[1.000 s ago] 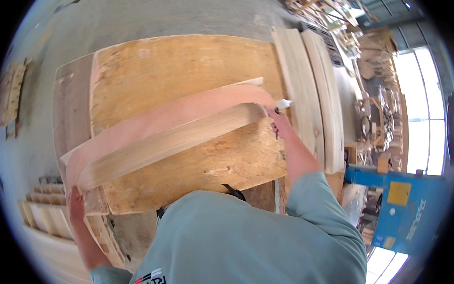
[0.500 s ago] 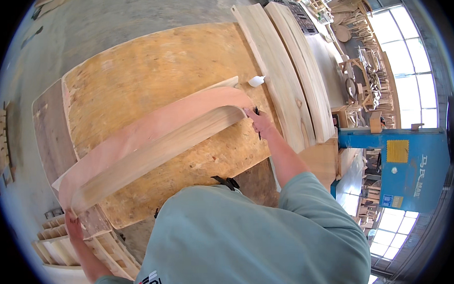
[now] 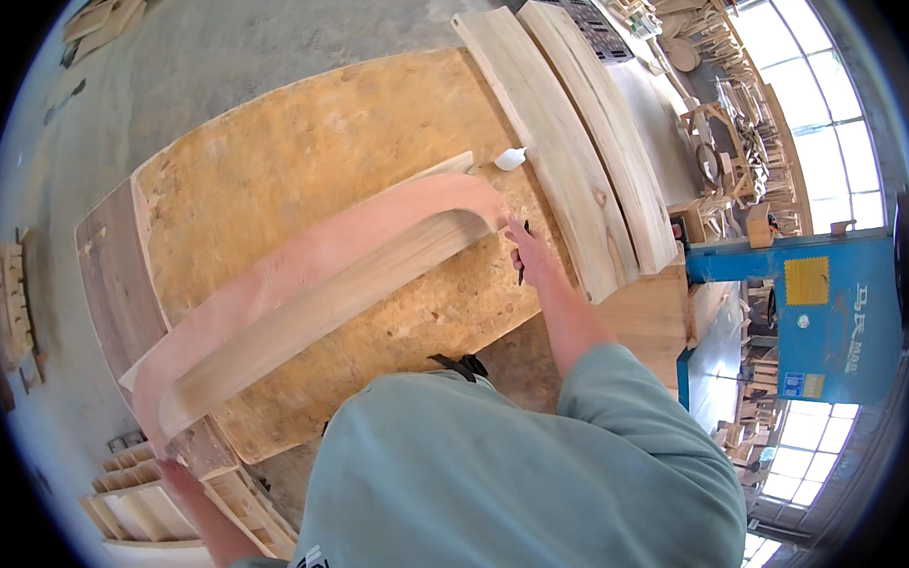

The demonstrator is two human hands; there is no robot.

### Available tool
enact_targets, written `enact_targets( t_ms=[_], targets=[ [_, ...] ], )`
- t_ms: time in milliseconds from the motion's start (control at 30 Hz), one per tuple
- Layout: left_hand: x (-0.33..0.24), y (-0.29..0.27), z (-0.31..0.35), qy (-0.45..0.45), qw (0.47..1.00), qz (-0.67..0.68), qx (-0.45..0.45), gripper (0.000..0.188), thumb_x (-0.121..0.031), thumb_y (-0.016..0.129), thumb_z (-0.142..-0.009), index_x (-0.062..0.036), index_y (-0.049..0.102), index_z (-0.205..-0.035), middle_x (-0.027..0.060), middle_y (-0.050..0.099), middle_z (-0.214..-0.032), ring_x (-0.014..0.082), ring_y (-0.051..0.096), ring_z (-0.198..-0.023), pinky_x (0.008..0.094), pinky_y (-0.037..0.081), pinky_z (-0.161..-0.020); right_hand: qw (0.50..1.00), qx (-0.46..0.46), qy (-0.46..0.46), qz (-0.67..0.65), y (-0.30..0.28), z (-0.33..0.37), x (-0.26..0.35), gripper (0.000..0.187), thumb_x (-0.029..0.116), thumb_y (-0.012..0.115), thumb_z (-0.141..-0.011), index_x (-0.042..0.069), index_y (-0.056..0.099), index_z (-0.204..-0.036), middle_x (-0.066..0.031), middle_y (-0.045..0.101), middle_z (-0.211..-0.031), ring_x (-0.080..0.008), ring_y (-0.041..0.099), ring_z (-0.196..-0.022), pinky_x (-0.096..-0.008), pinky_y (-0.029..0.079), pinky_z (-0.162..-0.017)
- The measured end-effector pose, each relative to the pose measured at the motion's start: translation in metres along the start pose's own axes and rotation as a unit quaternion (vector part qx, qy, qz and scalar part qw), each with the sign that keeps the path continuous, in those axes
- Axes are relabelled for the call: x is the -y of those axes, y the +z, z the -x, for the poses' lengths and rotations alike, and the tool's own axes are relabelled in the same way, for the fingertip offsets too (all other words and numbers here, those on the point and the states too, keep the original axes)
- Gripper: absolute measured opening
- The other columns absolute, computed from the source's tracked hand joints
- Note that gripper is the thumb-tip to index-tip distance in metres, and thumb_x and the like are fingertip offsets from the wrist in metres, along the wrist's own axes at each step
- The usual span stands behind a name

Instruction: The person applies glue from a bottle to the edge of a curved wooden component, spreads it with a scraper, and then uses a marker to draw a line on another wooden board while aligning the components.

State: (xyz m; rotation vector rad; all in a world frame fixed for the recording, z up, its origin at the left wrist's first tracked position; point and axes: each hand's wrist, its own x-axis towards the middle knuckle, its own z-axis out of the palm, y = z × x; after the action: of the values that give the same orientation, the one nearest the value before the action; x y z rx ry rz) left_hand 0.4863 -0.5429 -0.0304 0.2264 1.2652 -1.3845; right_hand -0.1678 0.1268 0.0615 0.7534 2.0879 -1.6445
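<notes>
A long pinkish curved template [image 3: 303, 251] lies over a pale wooden board [image 3: 311, 339] on the worn plywood-topped table. My right hand [image 3: 536, 256] is closed round a dark pen [image 3: 520, 276], its fingertips against the template's right end. At the opposite end, by the table's near left corner, my left hand [image 3: 181, 481] grips the template's tip, which juts past the board; those fingers are partly hidden. A small white bottle [image 3: 510, 159] lies on the table just beyond the template's right end.
Two thick planks [image 3: 570, 150] lie along the right side of the table [image 3: 269, 140]. A blue machine [image 3: 826, 311] stands farther right. Stacked wooden parts [image 3: 147, 510] sit below my left arm, and a black plastic crate [image 3: 581, 24] is at the far right.
The template has slid slightly toward me over the board, with my left hand moving along at its tip. My right hand has shifted a little to the right and the view has tilted slightly.
</notes>
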Motion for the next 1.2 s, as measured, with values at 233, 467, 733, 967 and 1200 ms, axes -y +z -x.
enact_targets(
  t_ms=[233, 467, 733, 967, 1200],
  targets=[
    [-0.129, -0.130, 0.063, -0.202, -0.119, 0.967, 0.103, 0.033, -0.026, 0.047, -0.105, -0.0010, 0.062, -0.091, 0.0077, 0.062, -0.074, 0.0185, 0.060, -0.065, 0.0294, 0.046, -0.050, 0.998, -0.043, 0.041, 0.000, -0.045, 0.047, -0.063, 0.033, 0.034, 0.071, -0.092, 0.003, 0.060, -0.100, -0.0062, 0.061, -0.093, -0.0092, 0.049, -0.057, -0.0242, 0.037, -0.044],
    [-0.084, -0.295, 0.126, -0.256, 0.188, 0.947, 0.039, 0.062, -0.052, 0.047, -0.101, 0.0028, 0.070, -0.082, 0.0146, 0.065, -0.068, 0.0288, 0.060, -0.060, 0.0417, 0.049, -0.060, 0.994, -0.006, -0.020, 0.110, -0.087, 0.010, -0.108, 0.010, 0.012, 0.064, -0.090, 0.003, 0.063, -0.087, -0.0041, 0.058, -0.071, -0.0114, 0.052, -0.057, -0.0271, 0.041, -0.048],
    [0.024, -0.400, 0.197, -0.254, 0.187, 0.946, 0.071, 0.082, -0.065, 0.044, -0.097, 0.0075, 0.070, -0.069, 0.0222, 0.066, -0.063, 0.0328, 0.064, -0.065, 0.0474, 0.047, -0.067, 0.923, -0.026, -0.240, 0.301, -0.094, -0.065, -0.041, 0.022, 0.017, 0.066, -0.089, -0.002, 0.069, -0.100, -0.0167, 0.070, -0.082, -0.0268, 0.068, -0.073, -0.0390, 0.052, -0.068],
    [0.049, -0.489, 0.273, -0.207, 0.229, 0.940, 0.144, 0.071, -0.060, 0.050, -0.096, 0.0066, 0.072, -0.088, 0.0228, 0.070, -0.080, 0.0309, 0.067, -0.079, 0.0451, 0.050, -0.073, 0.929, 0.094, -0.206, 0.294, -0.112, -0.113, 0.004, 0.025, 0.022, 0.069, -0.089, -0.001, 0.068, -0.101, -0.0208, 0.068, -0.093, -0.0358, 0.067, -0.084, -0.0428, 0.052, -0.076],
    [0.075, -0.537, 0.303, -0.048, 0.352, 0.925, 0.138, 0.052, -0.057, 0.057, -0.090, -0.0110, 0.074, -0.108, 0.0233, 0.071, -0.102, 0.0386, 0.068, -0.098, 0.0465, 0.051, -0.087, 0.910, 0.132, -0.245, 0.306, -0.117, -0.133, 0.013, 0.025, 0.022, 0.069, -0.089, 0.000, 0.068, -0.100, -0.0197, 0.067, -0.094, -0.0355, 0.067, -0.084, -0.0434, 0.053, -0.076]
  ],
)
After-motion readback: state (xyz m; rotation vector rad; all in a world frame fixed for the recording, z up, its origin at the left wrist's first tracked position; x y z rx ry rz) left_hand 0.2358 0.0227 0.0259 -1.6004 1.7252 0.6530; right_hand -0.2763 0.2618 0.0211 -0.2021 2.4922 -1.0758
